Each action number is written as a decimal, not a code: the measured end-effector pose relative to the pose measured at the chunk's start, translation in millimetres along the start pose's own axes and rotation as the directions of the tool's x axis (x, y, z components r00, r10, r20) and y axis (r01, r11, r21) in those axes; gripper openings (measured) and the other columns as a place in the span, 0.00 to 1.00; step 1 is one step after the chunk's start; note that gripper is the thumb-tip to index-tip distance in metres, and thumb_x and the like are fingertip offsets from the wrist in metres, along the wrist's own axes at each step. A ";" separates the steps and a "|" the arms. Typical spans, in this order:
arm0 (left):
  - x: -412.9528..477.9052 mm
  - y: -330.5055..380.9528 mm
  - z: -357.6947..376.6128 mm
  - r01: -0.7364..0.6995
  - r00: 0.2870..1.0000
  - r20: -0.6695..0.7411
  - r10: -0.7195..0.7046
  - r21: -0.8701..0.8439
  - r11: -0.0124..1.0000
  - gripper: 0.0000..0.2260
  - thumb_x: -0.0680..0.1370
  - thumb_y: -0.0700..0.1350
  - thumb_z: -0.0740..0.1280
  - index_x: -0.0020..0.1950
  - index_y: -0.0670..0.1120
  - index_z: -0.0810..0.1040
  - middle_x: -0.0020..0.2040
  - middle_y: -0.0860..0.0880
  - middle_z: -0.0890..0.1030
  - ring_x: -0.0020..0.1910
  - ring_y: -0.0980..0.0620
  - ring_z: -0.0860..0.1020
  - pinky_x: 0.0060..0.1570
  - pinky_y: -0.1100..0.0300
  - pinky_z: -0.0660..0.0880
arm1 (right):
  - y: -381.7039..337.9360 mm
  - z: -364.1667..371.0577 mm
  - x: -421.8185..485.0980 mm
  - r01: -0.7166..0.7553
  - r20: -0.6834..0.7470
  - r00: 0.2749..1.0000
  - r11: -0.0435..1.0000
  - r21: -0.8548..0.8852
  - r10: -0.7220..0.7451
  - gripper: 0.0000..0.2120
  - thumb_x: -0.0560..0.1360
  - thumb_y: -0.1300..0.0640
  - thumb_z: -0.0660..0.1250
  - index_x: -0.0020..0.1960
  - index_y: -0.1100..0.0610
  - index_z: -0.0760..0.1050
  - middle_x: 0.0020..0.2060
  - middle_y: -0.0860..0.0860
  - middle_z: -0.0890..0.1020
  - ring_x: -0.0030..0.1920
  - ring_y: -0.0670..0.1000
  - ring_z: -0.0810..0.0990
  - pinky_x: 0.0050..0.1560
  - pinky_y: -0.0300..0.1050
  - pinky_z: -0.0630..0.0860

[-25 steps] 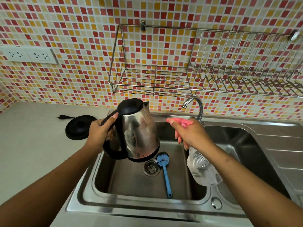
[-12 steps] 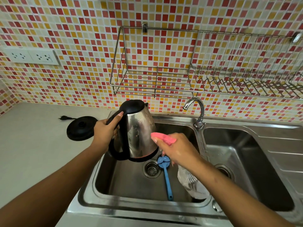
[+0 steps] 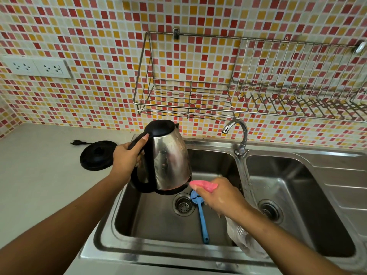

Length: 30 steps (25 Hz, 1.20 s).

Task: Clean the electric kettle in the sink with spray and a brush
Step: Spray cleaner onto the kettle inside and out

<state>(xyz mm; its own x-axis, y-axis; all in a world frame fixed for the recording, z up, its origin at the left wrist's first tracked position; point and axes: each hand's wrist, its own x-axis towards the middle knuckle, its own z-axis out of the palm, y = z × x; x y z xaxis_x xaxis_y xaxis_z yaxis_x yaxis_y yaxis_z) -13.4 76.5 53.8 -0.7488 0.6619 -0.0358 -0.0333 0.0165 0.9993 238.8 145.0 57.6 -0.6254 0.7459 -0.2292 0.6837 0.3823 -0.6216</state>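
The kettle (image 3: pixel 168 159), steel with black lid and handle, its side streaked, hangs upright over the sink's (image 3: pixel 158 225) left basin. The left hand's (image 3: pixel 127 157) fingers wrap its handle, thumb on top. The right hand (image 3: pixel 218 197), over the same basin, grips a pink-topped spray bottle (image 3: pixel 202 185), nozzle by the kettle's foot. A blue brush (image 3: pixel 201 215) lies in that basin.

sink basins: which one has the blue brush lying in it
The left basin, below the kettle: the blue brush lies beside its drain. The right basin holds no brush.

Head-worn, forward-down, close over sink (image 3: pixel 158 252)
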 end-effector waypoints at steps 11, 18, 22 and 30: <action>4.0 -21.4 -5.7 0.028 0.998 0.047 -0.031 0.058 0.998 0.20 0.74 0.55 0.70 0.29 0.43 0.71 0.19 0.51 0.68 0.19 0.52 0.66 0.22 0.63 0.64 | 11.4 -11.6 15.8 -0.044 -0.096 0.993 0.968 0.248 0.070 0.20 0.73 0.34 0.62 0.34 0.47 0.81 0.29 0.58 0.82 0.19 0.50 0.74 0.27 0.46 0.77; 1.7 -76.5 1.0 0.078 0.994 0.052 -0.094 0.260 0.963 0.23 0.73 0.58 0.70 0.28 0.42 0.74 0.21 0.47 0.71 0.20 0.50 0.70 0.25 0.61 0.67 | 26.6 4.7 15.7 -0.090 -0.073 0.990 0.928 0.361 0.124 0.07 0.76 0.40 0.62 0.48 0.36 0.78 0.35 0.54 0.85 0.20 0.49 0.73 0.23 0.39 0.73; -1.9 -120.5 1.6 0.107 0.980 0.114 -0.163 0.389 0.915 0.21 0.74 0.57 0.69 0.32 0.41 0.77 0.23 0.46 0.75 0.24 0.50 0.74 0.24 0.67 0.69 | 43.6 15.8 17.8 -0.166 -0.043 0.980 0.925 0.342 0.192 0.14 0.76 0.40 0.62 0.56 0.43 0.81 0.34 0.54 0.84 0.20 0.46 0.73 0.23 0.38 0.73; -2.2 -173.4 -17.1 0.136 0.910 0.309 -0.277 0.409 0.902 0.17 0.75 0.56 0.68 0.38 0.41 0.78 0.31 0.42 0.80 0.35 0.38 0.81 0.33 0.63 0.75 | 43.0 38.8 22.2 -0.325 0.006 0.936 0.854 0.406 0.353 0.24 0.73 0.38 0.65 0.40 0.60 0.81 0.35 0.57 0.85 0.20 0.46 0.74 0.24 0.40 0.75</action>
<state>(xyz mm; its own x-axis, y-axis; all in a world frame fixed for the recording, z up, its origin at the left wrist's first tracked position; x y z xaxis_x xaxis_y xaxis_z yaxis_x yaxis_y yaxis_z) -17.3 59.3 -119.6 -0.4672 0.8293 -0.3066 0.1390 0.4114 0.9008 239.7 156.8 -3.3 -0.3462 0.8295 -0.4383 0.6348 -0.1369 -0.7604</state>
